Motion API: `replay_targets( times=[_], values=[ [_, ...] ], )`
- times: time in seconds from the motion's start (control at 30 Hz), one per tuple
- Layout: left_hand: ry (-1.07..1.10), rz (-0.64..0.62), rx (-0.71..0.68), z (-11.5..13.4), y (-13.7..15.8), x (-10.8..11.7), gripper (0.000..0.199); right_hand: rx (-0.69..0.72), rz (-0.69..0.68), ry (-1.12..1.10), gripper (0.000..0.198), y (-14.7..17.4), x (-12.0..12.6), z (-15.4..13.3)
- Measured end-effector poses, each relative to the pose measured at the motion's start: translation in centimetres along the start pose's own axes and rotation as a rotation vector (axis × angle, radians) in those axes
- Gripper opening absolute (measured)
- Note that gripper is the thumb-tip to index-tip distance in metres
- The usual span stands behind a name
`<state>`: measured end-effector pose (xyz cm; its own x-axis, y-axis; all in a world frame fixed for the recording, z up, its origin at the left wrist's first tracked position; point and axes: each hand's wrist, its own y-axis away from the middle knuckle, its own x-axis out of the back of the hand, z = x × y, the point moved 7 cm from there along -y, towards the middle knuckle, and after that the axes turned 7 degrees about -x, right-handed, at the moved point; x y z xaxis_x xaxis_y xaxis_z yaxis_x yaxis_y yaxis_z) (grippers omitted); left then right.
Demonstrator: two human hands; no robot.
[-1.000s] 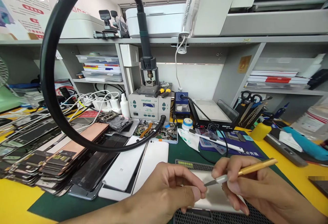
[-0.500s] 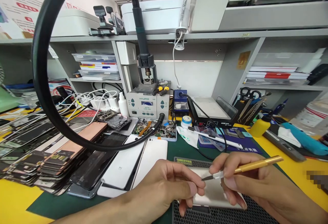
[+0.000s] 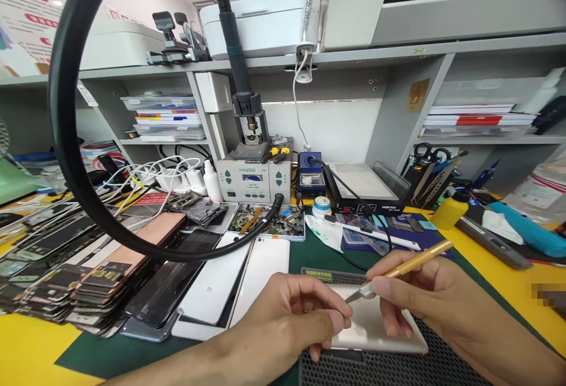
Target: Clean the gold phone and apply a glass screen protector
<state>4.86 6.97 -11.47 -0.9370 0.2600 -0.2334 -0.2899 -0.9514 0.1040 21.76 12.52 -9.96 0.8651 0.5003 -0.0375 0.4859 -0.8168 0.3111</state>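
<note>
My right hand [image 3: 411, 292] grips a gold-handled craft knife [image 3: 413, 261], its blade pointing down and to the left. The blade tip reaches the fingertips of my left hand [image 3: 305, 315]. Thumb and index finger of that left hand are pinched together; whatever lies between them is too small or hidden to make out. Beneath both hands a pale gold phone or tablet [image 3: 375, 330] lies flat on a black perforated mat [image 3: 327, 371], partly covered by my fingers.
Stacked phone parts [image 3: 101, 280] and white phones [image 3: 212, 292] lie to the left. A hot air station [image 3: 254, 180] stands behind, its black hose [image 3: 66, 109] looping through the upper left. A parts tray [image 3: 283, 224] sits in front of it. At right stands a yellow bottle [image 3: 446, 215].
My right hand has shifted slightly left and tilted the craft knife more steeply, handle end raised. My left hand stays pinched in nearly the same place. The view has moved slightly.
</note>
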Motion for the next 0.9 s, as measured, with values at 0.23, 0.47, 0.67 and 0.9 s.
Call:
replay_targets(
  times=[0.23,0.47,0.67,0.9],
  values=[
    [-0.107,0.024,-0.098,0.6,0.0,-0.1,0.038,0.051,-0.004,0.066,0.061,-0.5,-0.4,-1.3],
    [-0.126,0.035,-0.084,0.8,0.3,-0.1,0.034,0.019,-0.037,0.028,0.054,0.0,-0.5,-0.7],
    [0.075,0.012,0.025,0.1,0.0,-0.1,0.033,-0.011,-0.122,-0.045,0.031,0.3,-0.8,-0.1],
    [0.235,-0.015,0.07,-0.4,0.0,-0.3,0.025,-0.066,-0.119,-0.059,0.034,0.8,-0.9,-0.4]
  ],
)
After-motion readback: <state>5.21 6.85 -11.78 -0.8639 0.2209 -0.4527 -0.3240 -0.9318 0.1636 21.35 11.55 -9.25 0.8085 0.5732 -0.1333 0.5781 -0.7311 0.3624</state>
